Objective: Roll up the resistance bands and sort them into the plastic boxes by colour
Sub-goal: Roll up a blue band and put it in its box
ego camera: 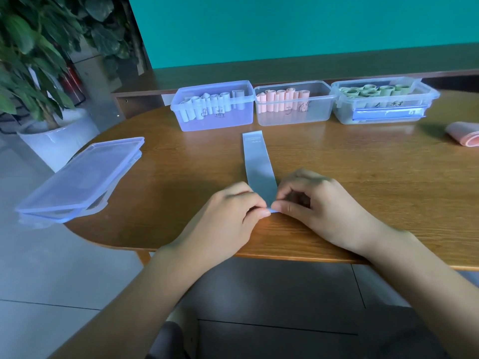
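Blue band (258, 161) lies on the table (363, 164); left hand (228, 216) and right hand (318, 206) pinch its near end, so the rolling is starting and next needs tight, even turns.

three boxes (294, 104) in a row behind the band (258, 161) — lids (80, 177) stacked far left

a potted plant (39, 55) stands left of the wooden table (363, 182).

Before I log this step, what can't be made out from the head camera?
- Near end of the blue band: hidden under the left hand and right hand; rolled turns unknowable.
- Pink band: cut off by the right edge.
- Handwriting on the boxes: too small.
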Tool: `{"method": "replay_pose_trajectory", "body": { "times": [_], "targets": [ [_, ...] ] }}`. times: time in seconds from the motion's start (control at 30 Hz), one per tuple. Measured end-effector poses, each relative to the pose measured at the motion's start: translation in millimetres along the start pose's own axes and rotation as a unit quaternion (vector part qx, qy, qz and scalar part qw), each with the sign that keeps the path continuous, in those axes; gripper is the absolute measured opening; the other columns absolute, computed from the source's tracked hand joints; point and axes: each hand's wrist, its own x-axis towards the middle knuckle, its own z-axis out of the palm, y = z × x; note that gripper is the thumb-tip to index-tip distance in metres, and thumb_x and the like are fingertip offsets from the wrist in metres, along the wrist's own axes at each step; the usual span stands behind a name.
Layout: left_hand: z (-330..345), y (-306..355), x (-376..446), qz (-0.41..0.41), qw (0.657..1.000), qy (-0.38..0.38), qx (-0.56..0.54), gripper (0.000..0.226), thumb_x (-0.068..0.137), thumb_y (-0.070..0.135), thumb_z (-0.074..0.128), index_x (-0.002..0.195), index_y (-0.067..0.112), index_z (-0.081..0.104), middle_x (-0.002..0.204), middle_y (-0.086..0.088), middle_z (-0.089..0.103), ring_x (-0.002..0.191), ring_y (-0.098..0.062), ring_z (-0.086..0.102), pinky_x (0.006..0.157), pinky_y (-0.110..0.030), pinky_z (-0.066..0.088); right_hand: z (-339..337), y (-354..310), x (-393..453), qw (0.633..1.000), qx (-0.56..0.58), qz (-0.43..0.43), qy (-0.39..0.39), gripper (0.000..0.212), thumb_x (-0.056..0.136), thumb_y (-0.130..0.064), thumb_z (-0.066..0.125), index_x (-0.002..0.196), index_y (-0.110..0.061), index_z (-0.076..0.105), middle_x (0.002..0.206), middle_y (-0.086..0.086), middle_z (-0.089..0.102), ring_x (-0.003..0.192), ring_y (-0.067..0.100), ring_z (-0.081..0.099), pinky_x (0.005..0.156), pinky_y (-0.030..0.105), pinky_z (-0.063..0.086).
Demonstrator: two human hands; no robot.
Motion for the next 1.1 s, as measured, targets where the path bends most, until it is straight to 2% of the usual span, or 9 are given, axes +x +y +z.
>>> {"method": "replay_pose_trajectory", "body": {
  "times": [0.1, 0.23, 0.37, 0.47, 0.57, 0.7, 0.83, 1.0, 1.1],
  "targets": [
    [0, 1, 0, -0.002, 1.0, 0.001, 0.007, 0.026, 0.099, 0.036, 0.056, 0.11, 0.023, 0.075, 0.106, 0.01, 0.06, 0.094, -0.007, 0.058, 0.082, -0.018, 0.05, -3, 2, -3, 0.999, -0.004, -0.017, -0.029, 0.006, 0.088, -0.031, 0.075, 0.091, -0.025, 0.073, 0.102, -0.014, 0.062, 0.095, 0.009, 0.062, 0.084, 0.014, 0.044],
    [2, -1, -1, -0.003, 1.0, 0.023, 0.004, 0.025, 0.098, 0.035, 0.059, 0.108, 0.022, 0.077, 0.104, 0.009, 0.058, 0.092, -0.008, 0.058, 0.081, -0.017, 0.049, -2, 4, -2, 0.999, -0.022, -0.034, -0.019, 0.005, 0.089, -0.029, 0.074, 0.092, -0.025, 0.075, 0.101, -0.015, 0.063, 0.098, 0.008, 0.062, 0.086, 0.022, 0.048],
    [3, -5, -1, 0.008, 0.999, 0.049, -0.016, 0.019, 0.096, 0.031, 0.064, 0.109, 0.022, 0.074, 0.102, 0.008, 0.068, 0.089, -0.009, 0.063, 0.079, -0.025, 0.054, 0, 5, 0, 0.998, -0.031, -0.046, -0.004, 0.009, 0.093, -0.027, 0.07, 0.094, -0.021, 0.075, 0.099, -0.014, 0.064, 0.096, 0.003, 0.061, 0.087, 0.018, 0.046],
    [3, -6, 0, 0.008, 0.999, 0.047, -0.008, 0.016, 0.095, 0.032, 0.065, 0.104, 0.022, 0.073, 0.099, 0.009, 0.067, 0.086, -0.008, 0.061, 0.076, -0.03, 0.055, 3, 6, 1, 0.998, -0.042, -0.044, 0.012, 0.009, 0.094, -0.025, 0.069, 0.093, -0.018, 0.075, 0.098, -0.012, 0.064, 0.092, 0.003, 0.061, 0.085, 0.016, 0.045],
    [4, -8, 1, 0.001, 0.999, 0.049, -0.004, 0.018, 0.093, 0.032, 0.069, 0.106, 0.02, 0.074, 0.102, 0.008, 0.066, 0.089, -0.008, 0.06, 0.078, -0.03, 0.055, 5, 8, 3, 0.996, -0.068, -0.047, 0.033, 0.009, 0.094, -0.024, 0.069, 0.093, -0.018, 0.075, 0.1, -0.01, 0.063, 0.087, 0.002, 0.059, 0.083, 0.017, 0.046],
    [5, -9, 3, -0.011, 0.999, 0.046, 0.002, 0.02, 0.095, 0.032, 0.066, 0.11, 0.022, 0.075, 0.105, 0.01, 0.063, 0.093, -0.004, 0.056, 0.08, -0.022, 0.053, 5, 7, 2, 0.995, -0.066, -0.055, 0.045, 0.006, 0.093, -0.023, 0.072, 0.097, -0.02, 0.075, 0.103, -0.009, 0.062, 0.083, -0.007, 0.056, 0.082, 0.007, 0.039],
    [7, -10, 4, -0.021, 0.999, 0.042, 0.005, 0.023, 0.097, 0.036, 0.062, 0.111, 0.024, 0.075, 0.106, 0.011, 0.061, 0.091, -0.001, 0.054, 0.078, -0.007, 0.041, 2, 8, 2, 0.997, -0.053, -0.053, 0.014, 0.009, 0.091, -0.027, 0.073, 0.098, -0.022, 0.075, 0.101, -0.013, 0.062, 0.086, -0.004, 0.057, 0.081, 0.009, 0.041],
    [8, -9, 7, -0.014, 0.998, 0.062, -0.006, 0.019, 0.095, 0.03, 0.067, 0.11, 0.022, 0.076, 0.105, 0.01, 0.062, 0.091, -0.002, 0.056, 0.079, -0.011, 0.046, 4, 10, 5, 0.997, -0.061, -0.055, 0.017, 0.007, 0.092, -0.023, 0.073, 0.098, -0.02, 0.076, 0.098, -0.013, 0.064, 0.088, -0.004, 0.058, 0.083, 0.009, 0.04],
    [7, -10, 8, -0.008, 0.998, 0.063, -0.016, 0.009, 0.093, 0.026, 0.07, 0.1, 0.024, 0.075, 0.097, 0.013, 0.065, 0.083, -0.001, 0.055, 0.072, -0.01, 0.045, 3, 10, 7, 0.997, -0.061, -0.053, 0.012, 0.009, 0.094, -0.025, 0.071, 0.099, -0.02, 0.077, 0.098, -0.011, 0.065, 0.09, 0.001, 0.06, 0.084, 0.012, 0.043]
  ]
}}
